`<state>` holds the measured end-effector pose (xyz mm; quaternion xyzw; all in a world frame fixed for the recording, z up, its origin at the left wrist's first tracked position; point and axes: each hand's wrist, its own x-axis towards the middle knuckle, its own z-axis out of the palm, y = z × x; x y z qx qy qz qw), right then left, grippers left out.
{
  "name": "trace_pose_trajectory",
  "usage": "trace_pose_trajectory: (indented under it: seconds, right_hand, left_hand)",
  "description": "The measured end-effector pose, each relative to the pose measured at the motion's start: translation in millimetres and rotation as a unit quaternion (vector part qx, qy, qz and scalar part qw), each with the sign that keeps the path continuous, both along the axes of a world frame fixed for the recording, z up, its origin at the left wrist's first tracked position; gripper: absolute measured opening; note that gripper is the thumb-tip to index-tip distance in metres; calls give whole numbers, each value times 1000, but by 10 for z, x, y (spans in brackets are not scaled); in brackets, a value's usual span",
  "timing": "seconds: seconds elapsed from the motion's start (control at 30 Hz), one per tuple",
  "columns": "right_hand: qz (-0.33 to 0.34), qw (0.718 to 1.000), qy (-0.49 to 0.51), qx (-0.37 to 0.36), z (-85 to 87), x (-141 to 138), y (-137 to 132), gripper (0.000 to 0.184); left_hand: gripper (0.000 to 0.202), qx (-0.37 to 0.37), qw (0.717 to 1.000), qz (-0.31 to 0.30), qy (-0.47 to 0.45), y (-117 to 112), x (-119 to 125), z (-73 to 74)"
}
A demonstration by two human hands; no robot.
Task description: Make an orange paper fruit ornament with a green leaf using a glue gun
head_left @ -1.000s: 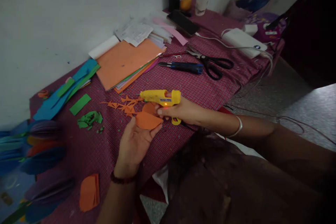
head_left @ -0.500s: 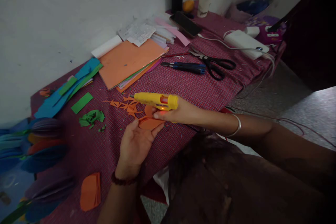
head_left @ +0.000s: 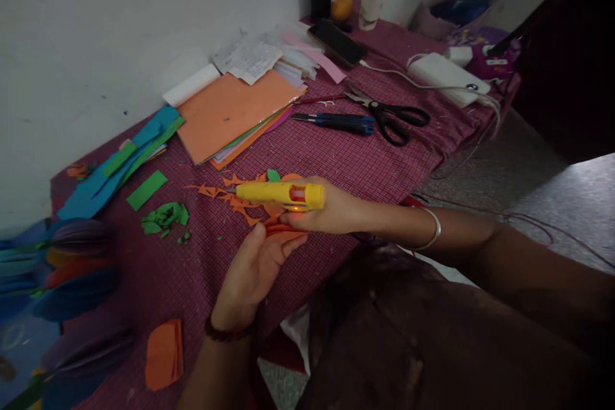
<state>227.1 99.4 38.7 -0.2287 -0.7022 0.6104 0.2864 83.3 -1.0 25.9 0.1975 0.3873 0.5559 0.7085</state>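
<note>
A yellow glue gun (head_left: 278, 193) with a lit orange light is gripped in my right hand (head_left: 331, 205), its nozzle aimed left. Just below it, my left hand (head_left: 254, 262) cradles folded orange paper pieces (head_left: 281, 229) between thumb and fingers. The right fingers come close to this paper; whether they touch it is hidden. Pointed orange paper scraps (head_left: 235, 195) lie on the table behind the hands. A small green piece of paper (head_left: 273, 175) shows just beyond the glue gun. Nearer me on the left rests a stack of rounded orange paper cutouts (head_left: 164, 355).
Green scraps (head_left: 166, 216) and blue paper strips (head_left: 120, 163) lie left. Behind are orange sheets (head_left: 235, 112), a cutter knife (head_left: 336, 122), scissors (head_left: 394, 116), a phone (head_left: 336, 42), a paper cup (head_left: 372, 6) and a cabled white box (head_left: 446, 80). Blue and purple paper shapes (head_left: 79, 269) stand at left.
The glue gun has come slightly down and left with my right hand. The orange paper in my left hand has tilted, showing its edges more. A green piece now shows beyond the gun.
</note>
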Motion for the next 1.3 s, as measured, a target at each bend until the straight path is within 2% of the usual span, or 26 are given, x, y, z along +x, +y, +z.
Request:
trace_pose_trajectory:
  seconds: [0.1,0.2,0.3,0.4,0.5,0.57,0.67,0.73,0.83,1.07,1.3]
  right_hand:
    - [-32,996,17,-83,-13,-21,1,11]
    - [-55,984,45,-162,7,-22,4,16]
    - [-68,977,56,-192,15,-11,15,16]
    - [-83,979,43,-184,7,-7,26,15]
    - [-98,981,27,-167,0,-18,21,13]
    - [-92,977,36,-189,-7,-30,5,12]
    - [-55,960,86,-262,-28,-47,-24,24]
    - [-34,945,115,-304,-40,-61,-41,30]
    - [-25,929,142,-340,-43,-87,-63,36]
    - [-8,916,171,-363,-74,-148,-108,41]
    - [-15,903,199,-380,-91,-166,-127,46]
  left_hand:
    - [29,-12,1000,-16,-5,-16,10,-9]
    - [32,-40,999,-8,-19,0,16,4]
    - [50,-38,999,21,-13,31,38,19]
    - [59,-4,996,45,71,42,78,-7]
    - [51,29,969,121,215,33,107,-55]
    - [40,38,953,168,247,27,100,-66]
    - [26,7,972,173,157,32,56,-31]
    - [25,-24,983,162,89,44,29,3]
    - [25,-47,986,152,43,70,24,30]
    - [30,-43,989,141,15,73,54,13]
    - [23,-36,988,149,7,54,34,-25]
